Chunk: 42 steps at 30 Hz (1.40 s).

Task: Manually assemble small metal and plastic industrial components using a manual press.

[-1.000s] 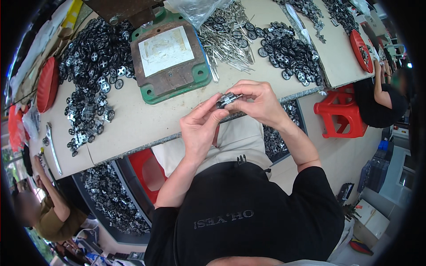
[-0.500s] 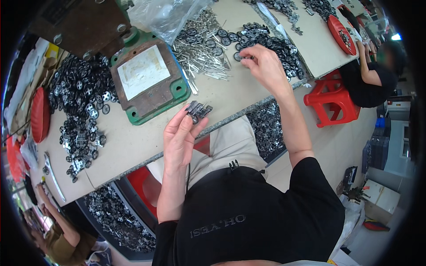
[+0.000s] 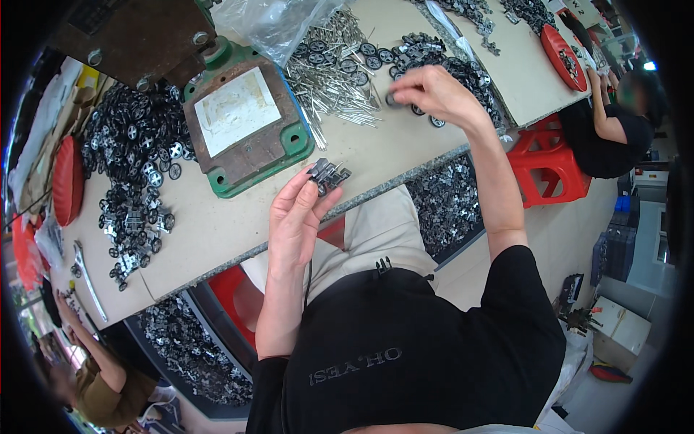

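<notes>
Grips a small grey-black assembly (image 3: pixel 329 176) in the left hand (image 3: pixel 295 210), closed lightly between thumb and fingers. Presents the assembly at a tilt, over the near part of the table (image 3: pixel 199 246), right of the press base (image 3: pixel 300 147). Pinches a small dark round piece (image 3: pixel 391 99) in the right hand (image 3: pixel 444 94), thumb and forefinger drawn together; too blurred to identify further. Reaches farther out on this side than on the left, partly covering a heap of black wheels (image 3: pixel 423 49).

Noted left of that heap: thin metal pins (image 3: pixel 325 94), piled loosely, with several wheels among them. Noted at the far side of the press base: a clear plastic bag (image 3: pixel 271 25). Recorded left of the press base: a larger wheel pile (image 3: pixel 130 130), with a cluster of wheeled parts (image 3: pixel 134 217) nearer. Found at the near left: a wrench (image 3: pixel 90 282), lying flat. Found beyond it, at the left: a red tray (image 3: pixel 66 181). Observed below the table's near edge: grey-black parts (image 3: pixel 191 354) in bulk. Observed at the right: a red stool (image 3: pixel 538 170), just beside a seated co-worker (image 3: pixel 596 137).
</notes>
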Each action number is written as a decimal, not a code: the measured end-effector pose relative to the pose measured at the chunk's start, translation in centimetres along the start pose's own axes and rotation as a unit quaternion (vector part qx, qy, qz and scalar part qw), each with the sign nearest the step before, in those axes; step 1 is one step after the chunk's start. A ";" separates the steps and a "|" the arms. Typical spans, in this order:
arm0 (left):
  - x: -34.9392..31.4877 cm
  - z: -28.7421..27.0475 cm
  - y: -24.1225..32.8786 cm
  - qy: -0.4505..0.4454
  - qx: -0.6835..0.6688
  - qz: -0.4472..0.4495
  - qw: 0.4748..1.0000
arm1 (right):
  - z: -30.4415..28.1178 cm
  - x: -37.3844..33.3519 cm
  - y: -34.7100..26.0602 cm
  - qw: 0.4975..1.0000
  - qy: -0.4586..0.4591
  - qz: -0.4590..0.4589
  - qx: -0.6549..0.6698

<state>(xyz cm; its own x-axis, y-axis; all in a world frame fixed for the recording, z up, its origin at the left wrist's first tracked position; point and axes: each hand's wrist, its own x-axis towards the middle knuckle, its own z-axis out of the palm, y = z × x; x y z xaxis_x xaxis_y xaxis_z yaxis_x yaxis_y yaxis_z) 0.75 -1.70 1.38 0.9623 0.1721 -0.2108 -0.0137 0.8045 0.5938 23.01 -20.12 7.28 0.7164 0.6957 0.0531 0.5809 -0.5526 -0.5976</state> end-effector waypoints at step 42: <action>-0.5 1.4 -0.1 0.046 0.092 0.034 0.994 | 5.7 -5.0 -5.4 0.866 -0.128 -0.008 0.483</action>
<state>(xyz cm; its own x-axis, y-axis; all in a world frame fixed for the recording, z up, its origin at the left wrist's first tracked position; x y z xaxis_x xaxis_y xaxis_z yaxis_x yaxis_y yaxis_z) 0.67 -2.65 2.52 0.9317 0.2805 -0.2309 -0.0192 0.6726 0.7398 14.08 -18.06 5.65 0.5302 0.8471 -0.0367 -0.0920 0.0145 -0.9957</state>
